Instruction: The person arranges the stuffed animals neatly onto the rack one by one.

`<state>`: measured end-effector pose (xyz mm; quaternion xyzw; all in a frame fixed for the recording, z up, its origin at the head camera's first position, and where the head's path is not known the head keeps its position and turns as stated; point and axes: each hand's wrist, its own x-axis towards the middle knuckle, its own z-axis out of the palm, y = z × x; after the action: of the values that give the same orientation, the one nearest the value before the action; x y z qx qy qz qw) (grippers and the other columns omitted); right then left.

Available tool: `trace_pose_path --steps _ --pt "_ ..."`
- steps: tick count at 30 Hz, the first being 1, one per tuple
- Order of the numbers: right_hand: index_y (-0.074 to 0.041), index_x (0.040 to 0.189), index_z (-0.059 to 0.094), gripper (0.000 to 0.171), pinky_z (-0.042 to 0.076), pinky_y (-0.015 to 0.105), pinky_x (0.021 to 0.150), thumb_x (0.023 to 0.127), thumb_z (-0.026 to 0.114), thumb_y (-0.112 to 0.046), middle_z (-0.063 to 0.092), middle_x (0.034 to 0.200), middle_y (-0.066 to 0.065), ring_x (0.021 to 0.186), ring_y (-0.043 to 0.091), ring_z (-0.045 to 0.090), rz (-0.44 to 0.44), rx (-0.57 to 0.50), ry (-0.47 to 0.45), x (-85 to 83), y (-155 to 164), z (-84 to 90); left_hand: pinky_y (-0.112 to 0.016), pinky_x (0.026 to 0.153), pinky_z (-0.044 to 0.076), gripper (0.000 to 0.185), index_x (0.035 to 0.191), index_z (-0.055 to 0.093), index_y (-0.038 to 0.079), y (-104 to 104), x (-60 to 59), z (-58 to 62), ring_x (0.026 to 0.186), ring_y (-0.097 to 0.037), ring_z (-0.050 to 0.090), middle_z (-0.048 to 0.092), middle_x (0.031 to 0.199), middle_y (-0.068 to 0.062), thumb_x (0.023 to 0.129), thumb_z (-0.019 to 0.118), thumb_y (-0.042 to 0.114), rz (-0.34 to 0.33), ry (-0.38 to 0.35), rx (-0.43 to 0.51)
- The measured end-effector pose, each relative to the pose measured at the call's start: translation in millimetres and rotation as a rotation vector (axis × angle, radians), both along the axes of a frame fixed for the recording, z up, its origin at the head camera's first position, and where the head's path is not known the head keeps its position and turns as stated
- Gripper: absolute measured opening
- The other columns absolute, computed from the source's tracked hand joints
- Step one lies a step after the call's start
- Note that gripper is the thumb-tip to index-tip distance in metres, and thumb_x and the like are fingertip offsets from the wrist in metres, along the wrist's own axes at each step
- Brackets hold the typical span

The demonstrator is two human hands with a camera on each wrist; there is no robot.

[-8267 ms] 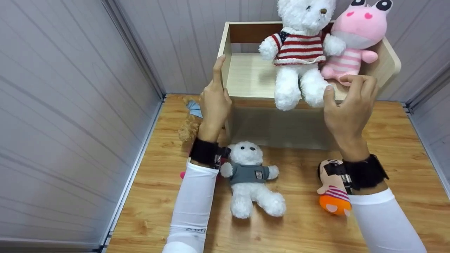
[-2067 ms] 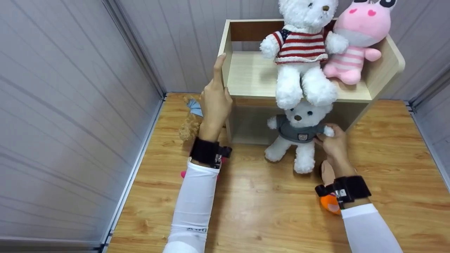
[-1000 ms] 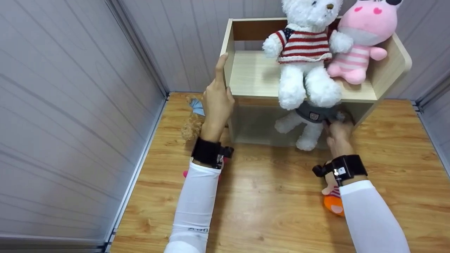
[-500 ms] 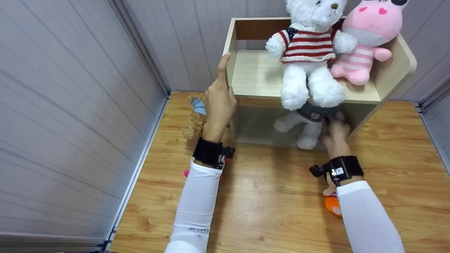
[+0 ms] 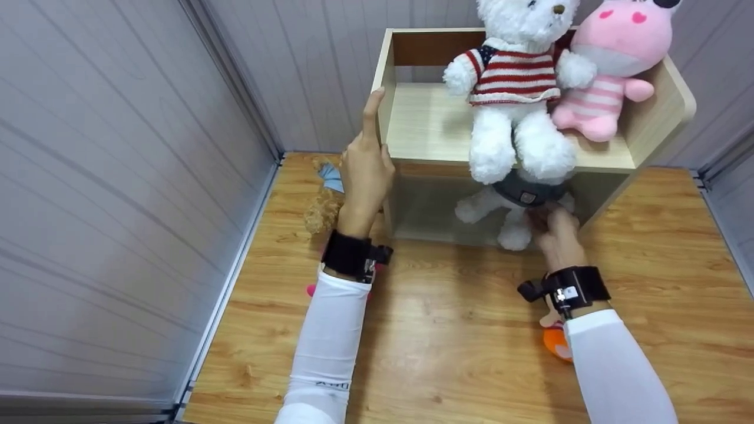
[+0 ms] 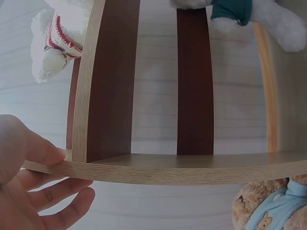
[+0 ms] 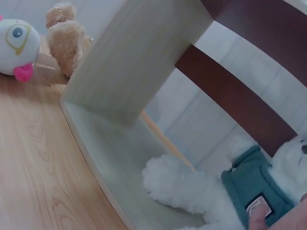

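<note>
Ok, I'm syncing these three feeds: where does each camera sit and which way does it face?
Head: above, looking forward and down at the shelf; both sleeves, left hand and right hand show.
Left wrist: beside the shelf's side panel, looking across it; left fingers show.
Right wrist: low, looking into the lower compartment; a fingertip shows.
All three share the grey-shirt bear.

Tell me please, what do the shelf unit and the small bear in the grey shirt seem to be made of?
The shelf unit looks like laminated board: pale printed wood grain, smooth matt faces, darker brown back rails. The small bear looks like white plush with a long fluffy pile; its grey shirt seems a knitted fabric with a small sewn patch. The right hand touches it.
</note>
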<state>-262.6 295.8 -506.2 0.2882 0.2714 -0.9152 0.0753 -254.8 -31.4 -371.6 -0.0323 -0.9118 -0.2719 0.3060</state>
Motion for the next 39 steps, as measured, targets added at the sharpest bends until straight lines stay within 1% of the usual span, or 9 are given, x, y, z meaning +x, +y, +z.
trace_pose_path --steps 4,7,11,18,24,28,34,38,39 --pt "-0.006 0.085 0.068 0.015 0.054 0.032 0.090 0.095 0.060 0.003 0.067 0.080 0.006 0.092 0.022 0.062 0.082 0.095 -0.022 -1.7 -1 1.1 -0.028 0.053 0.044 0.089 0.157 0.025 0.038 0 0.4 0.7 0.059 -0.017 0.050 0.057 0.075 -0.004 0.090 0.059 -0.010 -0.005 0.000 0.006" --pt "-0.010 0.101 0.062 0.008 0.048 0.034 0.104 0.096 0.061 -0.003 0.062 0.100 0.003 0.107 0.023 0.054 0.146 0.161 0.011 -3.2 -2 -0.6 -0.029 0.054 0.043 0.087 0.157 0.025 0.037 1 1.1 0.1 0.059 -0.017 0.050 0.057 0.075 -0.005 0.091 0.060 -0.009 -0.007 0.006 0.000" --pt "-0.017 0.124 0.048 0.018 0.030 0.037 0.120 0.106 0.050 -0.018 0.048 0.123 0.002 0.122 0.024 0.042 0.218 0.170 0.097 -4.4 -1 -3.2 -0.031 0.054 0.042 0.083 0.157 0.027 0.034 1 0.9 -1.3 0.059 -0.018 0.049 0.054 0.072 -0.005 0.092 0.059 -0.008 -0.016 0.034 -0.011" --pt "-0.019 0.131 0.041 0.026 0.033 0.040 0.114 0.107 0.049 -0.026 0.064 0.103 0.000 0.108 0.022 0.049 0.223 0.089 0.170 -4.4 6 -7.3 -0.030 0.054 0.042 0.084 0.157 0.027 0.035 1 0.0 -0.5 0.059 -0.018 0.049 0.053 0.072 -0.004 0.092 0.059 -0.008 -0.013 0.039 -0.007" --pt "-0.024 0.128 0.040 0.025 0.028 0.038 0.121 0.106 0.051 -0.029 0.064 0.107 -0.002 0.117 0.022 0.046 0.218 0.147 0.151 -1.5 6 -3.9 -0.031 0.054 0.042 0.084 0.157 0.026 0.034 1 -0.4 0.0 0.060 -0.019 0.050 0.057 0.074 -0.006 0.092 0.060 -0.008 -0.020 0.040 -0.007" --pt "-0.019 0.130 0.046 0.028 0.040 0.035 0.114 0.105 0.053 -0.029 0.070 0.100 -0.004 0.112 0.019 0.056 0.215 0.231 0.125 2.4 6 2.4 -0.031 0.054 0.043 0.086 0.157 0.027 0.034 0 -0.4 -0.2 0.059 -0.019 0.049 0.058 0.075 -0.006 0.091 0.060 -0.009 -0.018 0.046 -0.007" --pt "-0.015 0.123 0.052 0.020 0.058 0.027 0.082 0.106 0.052 -0.026 0.075 0.090 -0.006 0.088 0.012 0.070 0.228 0.390 0.167 9.6 9 8.1 -0.032 0.055 0.045 0.088 0.157 0.026 0.035 0 0.5 0.1 0.060 -0.020 0.050 0.057 0.073 -0.007 0.090 0.060 -0.010 -0.009 0.034 -0.006" --pt "-0.015 0.118 0.051 0.014 0.057 0.021 0.077 0.107 0.046 -0.022 0.072 0.087 -0.009 0.083 0.007 0.068 0.271 0.612 0.222 14.8 11 7.8 -0.032 0.055 0.043 0.087 0.157 0.026 0.035 0 0.5 -0.8 0.059 -0.019 0.049 0.058 0.074 -0.007 0.090 0.059 -0.010 -0.012 0.036 -0.005" --pt "-0.012 0.124 0.050 0.020 0.056 0.020 0.078 0.107 0.044 -0.022 0.071 0.086 -0.010 0.082 0.006 0.067 0.289 0.687 0.237 16.4 12 7.7 -0.031 0.054 0.042 0.086 0.157 0.027 0.034 0 0.2 -1.1 0.058 -0.018 0.047 0.059 0.075 -0.007 0.091 0.058 -0.010 -0.014 0.040 -0.005"
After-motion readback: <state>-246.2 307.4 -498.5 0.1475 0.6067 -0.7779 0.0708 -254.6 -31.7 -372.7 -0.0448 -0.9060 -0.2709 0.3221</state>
